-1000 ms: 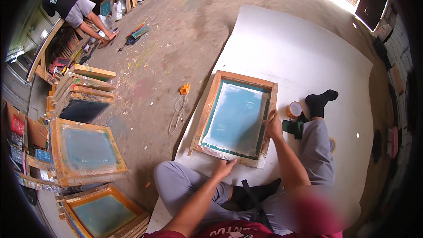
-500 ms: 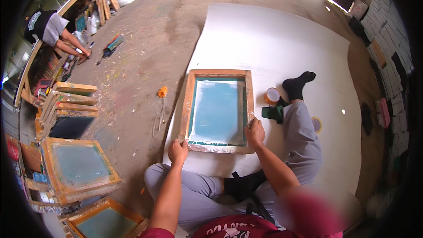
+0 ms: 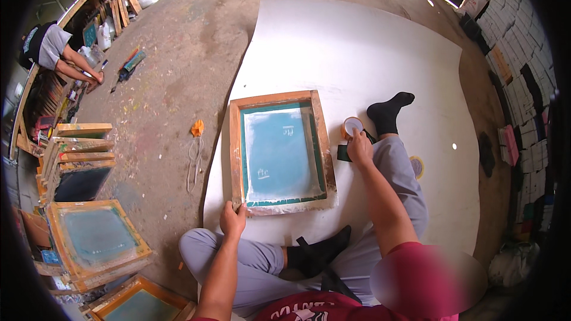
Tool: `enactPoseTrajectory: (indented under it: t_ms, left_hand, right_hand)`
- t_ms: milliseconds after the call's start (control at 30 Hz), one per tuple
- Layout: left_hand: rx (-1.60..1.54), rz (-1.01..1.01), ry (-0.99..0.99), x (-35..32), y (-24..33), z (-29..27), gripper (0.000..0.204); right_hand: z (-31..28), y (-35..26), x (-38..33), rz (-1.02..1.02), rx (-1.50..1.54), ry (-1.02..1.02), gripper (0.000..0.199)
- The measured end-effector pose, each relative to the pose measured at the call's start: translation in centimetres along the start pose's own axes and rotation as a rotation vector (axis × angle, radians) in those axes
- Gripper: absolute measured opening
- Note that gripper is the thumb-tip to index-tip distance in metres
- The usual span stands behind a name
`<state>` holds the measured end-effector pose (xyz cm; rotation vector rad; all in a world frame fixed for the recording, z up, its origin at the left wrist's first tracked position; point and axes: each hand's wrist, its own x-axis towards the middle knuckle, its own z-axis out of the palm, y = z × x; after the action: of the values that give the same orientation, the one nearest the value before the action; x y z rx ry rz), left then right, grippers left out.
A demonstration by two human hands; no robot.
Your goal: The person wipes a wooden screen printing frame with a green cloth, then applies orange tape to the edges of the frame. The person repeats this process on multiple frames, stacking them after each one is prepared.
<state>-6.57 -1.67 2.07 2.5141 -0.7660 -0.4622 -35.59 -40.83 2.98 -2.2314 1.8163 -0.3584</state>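
Observation:
A wooden screen-printing frame [image 3: 325, 160] with teal mesh lies on the white sheet [image 3: 357, 41] in front of me. Pale marks show on the mesh at its lower left and upper right. My left hand [image 3: 232, 220] grips the frame's near left corner, thumb on top. To the right of the frame, my right hand [image 3: 360, 147] has its fingers closed on the near rim of an orange-brown roll of tape [image 3: 352, 125]. A dark green piece [image 3: 344, 153], perhaps cloth, sits beside that hand, partly covered by it.
My outstretched leg with a black sock [image 3: 386, 116] flanks the tape; a yellowish roll [image 3: 418, 167] lies beyond it. More screen frames [image 3: 98, 238] stack at the left. An orange object with a cord [image 3: 197, 128] rests on the floor. Another person [image 3: 53, 47] bends at far left.
My right hand has left the screen frame's right side and moved right to the roll of tape. My left hand stays at the near corner. The view has shifted slightly, and the mesh marks show clearer.

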Motion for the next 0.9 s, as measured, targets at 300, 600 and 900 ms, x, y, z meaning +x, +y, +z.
enactPoseTrajectory:
  t_ms: [300, 600, 900]
  left_hand:
    - [-0.549, -0.008, 0.110, 2.6, 2.9, -1.7, 0.040]
    - [-1.054, 0.497, -0.235, 0.4, 19.6, -8.8, 0.076]
    - [-1.103, 0.492, 0.037, -2.9, 19.1, -11.2, 0.055]
  right_hand:
    - [-2.3, -0.3, -1.6, -0.167, 0.714, -0.121, 0.017]
    - [-14.1, -11.9, -14.4, -0.396, 1.432, -0.754, 0.023]
    - [-17.5, -16.0, -19.7, -0.385, 1.127, -0.251, 0.027]
